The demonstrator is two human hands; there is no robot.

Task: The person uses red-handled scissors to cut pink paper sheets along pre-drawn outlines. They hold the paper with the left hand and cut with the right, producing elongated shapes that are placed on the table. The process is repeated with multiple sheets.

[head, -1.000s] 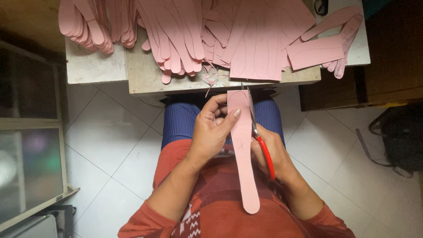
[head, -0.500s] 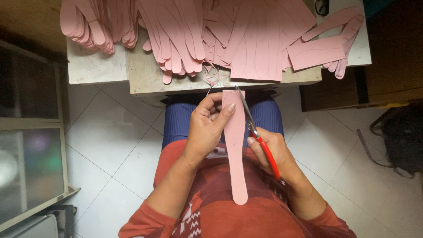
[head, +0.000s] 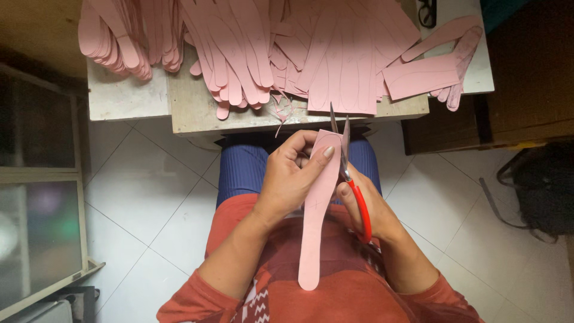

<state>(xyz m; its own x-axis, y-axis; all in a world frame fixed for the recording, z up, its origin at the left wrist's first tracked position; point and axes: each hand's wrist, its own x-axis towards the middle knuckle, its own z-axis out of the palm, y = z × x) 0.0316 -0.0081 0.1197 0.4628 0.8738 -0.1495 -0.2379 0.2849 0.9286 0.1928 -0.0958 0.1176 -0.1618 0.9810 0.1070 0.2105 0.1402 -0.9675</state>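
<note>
Holding a long pink strip (head: 317,209) over the lap, the person sits at a low wooden table (head: 197,113) and cuts with red-handled scissors (head: 353,179). The left hand (head: 290,179) pinches the upper part of the strip, with the thumb on its front face and the other fingers curled behind it. The right hand (head: 371,209) has its fingers closed through the red handles, and the blades stand a little apart, with their tips pointing up toward the table edge, along the right side of the strip's top end. The strip has its long axis almost vertical in the view: the wider, squarer end points away from the body toward the table, and the narrow rounded end hangs down over the red shirt (head: 335,281), near the belly. It seems that the lower part is already cut to its rounded form, while the top end, where the blades are, is the part being trimmed; how much of this edge is left cannot be told. On the table lie many pink pieces: stacks of finished-looking rounded strips (head: 119,36) at the left, and flat sheets with drawn outlines (head: 341,66) in the middle and right. Judging from this, a good number is done, and several marked sheets are not yet cut apart.
</note>
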